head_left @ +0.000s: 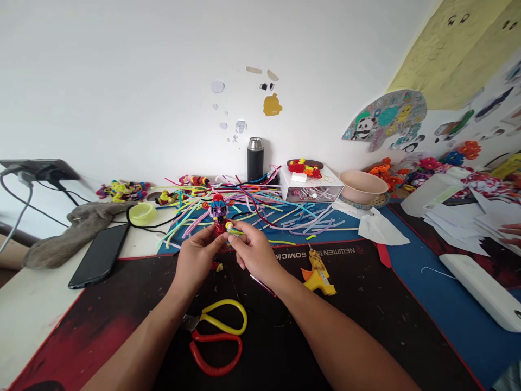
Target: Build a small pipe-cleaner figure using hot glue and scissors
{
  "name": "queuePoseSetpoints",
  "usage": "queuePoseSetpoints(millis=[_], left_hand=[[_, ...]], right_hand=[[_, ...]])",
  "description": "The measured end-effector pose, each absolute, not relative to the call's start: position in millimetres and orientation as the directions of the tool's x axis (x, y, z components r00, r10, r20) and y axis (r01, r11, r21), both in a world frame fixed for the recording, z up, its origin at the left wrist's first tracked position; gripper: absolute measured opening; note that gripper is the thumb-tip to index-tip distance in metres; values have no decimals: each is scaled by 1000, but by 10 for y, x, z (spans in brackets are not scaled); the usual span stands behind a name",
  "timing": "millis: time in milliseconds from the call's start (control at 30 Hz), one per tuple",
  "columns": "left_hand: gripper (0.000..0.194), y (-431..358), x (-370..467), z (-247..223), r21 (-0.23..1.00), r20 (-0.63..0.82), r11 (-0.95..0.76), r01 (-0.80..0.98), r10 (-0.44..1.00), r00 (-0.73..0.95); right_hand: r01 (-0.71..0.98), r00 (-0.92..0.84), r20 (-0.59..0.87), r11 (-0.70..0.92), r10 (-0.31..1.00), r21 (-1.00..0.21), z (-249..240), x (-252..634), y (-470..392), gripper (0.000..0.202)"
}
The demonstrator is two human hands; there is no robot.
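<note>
A small pipe-cleaner figure (pixel 218 212), red, blue and purple, stands upright between my hands above the dark mat. My left hand (pixel 199 252) holds its lower part, with the fingers closed around it. The thumb and forefinger of my right hand (pixel 252 250) pinch at the figure's right side, beside a small yellow and white piece (pixel 229 225). The fingertips partly cover the figure's lower body.
Scissors (pixel 217 336) with yellow and red handles lie in front, and a yellow glue gun (pixel 319 274) lies to the right. Loose pipe cleaners (pixel 260 201) spread behind. A phone (pixel 100 255) is at left; another person's hand (pixel 513 233) shows at the right edge.
</note>
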State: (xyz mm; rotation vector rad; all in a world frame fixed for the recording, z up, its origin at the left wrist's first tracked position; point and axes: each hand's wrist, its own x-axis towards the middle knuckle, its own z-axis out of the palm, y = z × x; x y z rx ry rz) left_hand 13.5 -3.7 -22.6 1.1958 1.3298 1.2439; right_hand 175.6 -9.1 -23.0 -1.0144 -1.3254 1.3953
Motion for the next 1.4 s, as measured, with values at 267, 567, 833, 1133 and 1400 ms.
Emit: queuePoseSetpoints(millis=[267,567,833,1133,1400], left_hand=[[59,-30,129,-256,998,12,-6,66,996,-88],[59,-35,126,-244,996,17,-9,87,996,-90],[67,-30,148,-245,998,9,-3,57,994,-104],[58,-39,166,-213,997,63,-55,60,989,-134],[66,-25,173,-191,994,72,-54,98,979,-193]], right_hand=[[-71,-226,31,15,974,-997,-240,1755,-81,39],[-65,-227,25,11,974,-998,-209,1759,-94,39],[-74,-242,37,20,970,-997,-255,1749,-88,47],[-73,-283,7,-14,959,-997,-203,1760,-104,60],[-97,-278,47,21,959,-995,-213,1762,-98,57]])
